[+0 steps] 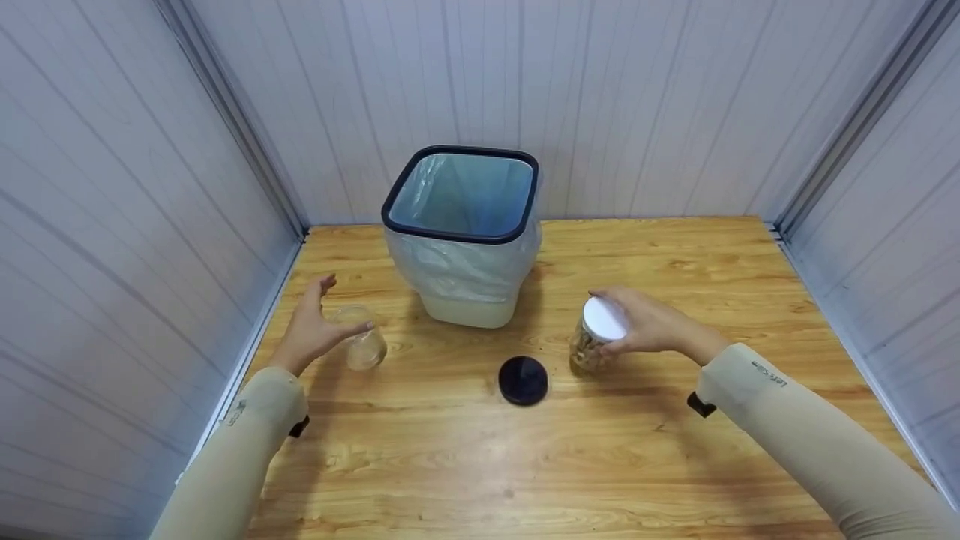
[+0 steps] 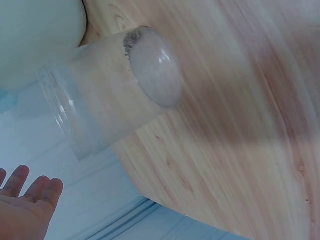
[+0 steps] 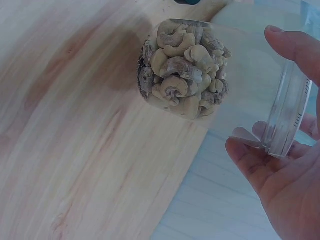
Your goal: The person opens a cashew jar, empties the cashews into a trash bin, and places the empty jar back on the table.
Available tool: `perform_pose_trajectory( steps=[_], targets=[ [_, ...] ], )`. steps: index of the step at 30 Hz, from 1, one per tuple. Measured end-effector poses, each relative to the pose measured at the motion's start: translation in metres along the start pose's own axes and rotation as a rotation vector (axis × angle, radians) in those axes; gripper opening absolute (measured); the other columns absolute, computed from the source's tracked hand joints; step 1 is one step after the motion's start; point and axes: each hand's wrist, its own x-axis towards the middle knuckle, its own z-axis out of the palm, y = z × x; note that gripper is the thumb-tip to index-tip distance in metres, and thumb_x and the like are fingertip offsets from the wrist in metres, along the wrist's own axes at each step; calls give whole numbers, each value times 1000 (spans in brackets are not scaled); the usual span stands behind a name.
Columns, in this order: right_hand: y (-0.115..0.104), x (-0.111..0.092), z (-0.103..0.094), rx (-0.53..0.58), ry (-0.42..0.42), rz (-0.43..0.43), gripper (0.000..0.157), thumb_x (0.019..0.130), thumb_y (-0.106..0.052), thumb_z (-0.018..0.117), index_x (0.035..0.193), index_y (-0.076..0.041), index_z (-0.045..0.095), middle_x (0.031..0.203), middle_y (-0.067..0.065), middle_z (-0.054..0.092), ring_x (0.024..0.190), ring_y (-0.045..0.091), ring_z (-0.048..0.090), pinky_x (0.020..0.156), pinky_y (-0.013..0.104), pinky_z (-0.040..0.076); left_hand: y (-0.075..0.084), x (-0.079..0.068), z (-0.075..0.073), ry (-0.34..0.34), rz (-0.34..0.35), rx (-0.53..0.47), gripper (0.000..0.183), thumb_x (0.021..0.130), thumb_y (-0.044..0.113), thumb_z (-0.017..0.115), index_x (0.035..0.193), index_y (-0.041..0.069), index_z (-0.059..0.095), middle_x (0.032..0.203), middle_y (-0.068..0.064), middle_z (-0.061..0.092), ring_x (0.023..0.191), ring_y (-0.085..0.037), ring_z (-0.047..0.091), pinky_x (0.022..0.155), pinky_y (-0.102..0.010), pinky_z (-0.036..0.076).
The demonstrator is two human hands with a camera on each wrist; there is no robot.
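My left hand is beside an uncapped clear jar, its thumb and fingers spread apart. In the left wrist view a few fingers show, apart from the jar's rim; a little dark residue clings near the jar's base. With my right hand I grip a clear jar of cashews near its white lid, thumb on one side and fingers on the other. Cashews fill the lower part of this jar. Between the jars, closer to the right one, lies a round black lid.
A bin with a black rim and a clear plastic liner stands at the back of the wooden table, left of centre. Pale panel walls enclose the table at the back and both sides.
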Motion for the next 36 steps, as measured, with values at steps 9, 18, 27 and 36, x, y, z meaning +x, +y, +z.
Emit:
perform_pose_trajectory(
  steps=[9,18,27,36],
  targets=[
    [-5,2,-7,25,23,18,99,79,-20,96,160,3,44,148,29,58,131,49,60,104,65,57,19,0,6,10,52,-6,123,81,48,96,172,7,22,178,-18,27,166,-43,21,134,-64,21],
    [-11,5,-9,22,51,-7,99,78,-19,97,159,4,46,147,30,58,131,49,60,104,65,57,36,-3,21,-19,125,-45,116,82,41,97,169,6,29,177,-17,32,164,-41,26,134,-60,25],
    [-18,6,-6,50,52,-15,99,77,-19,97,159,2,46,146,29,58,129,47,60,101,62,59,44,-7,44,-54,163,-71,112,81,39,98,166,6,34,174,-17,37,161,-40,34,132,-57,31],
    [-21,7,-3,27,74,-64,99,74,-22,99,155,4,48,145,28,60,128,46,61,101,62,59,49,-9,64,-109,151,-119,112,80,34,100,166,4,34,173,-16,38,161,-39,34,132,-57,31]
  ],
)
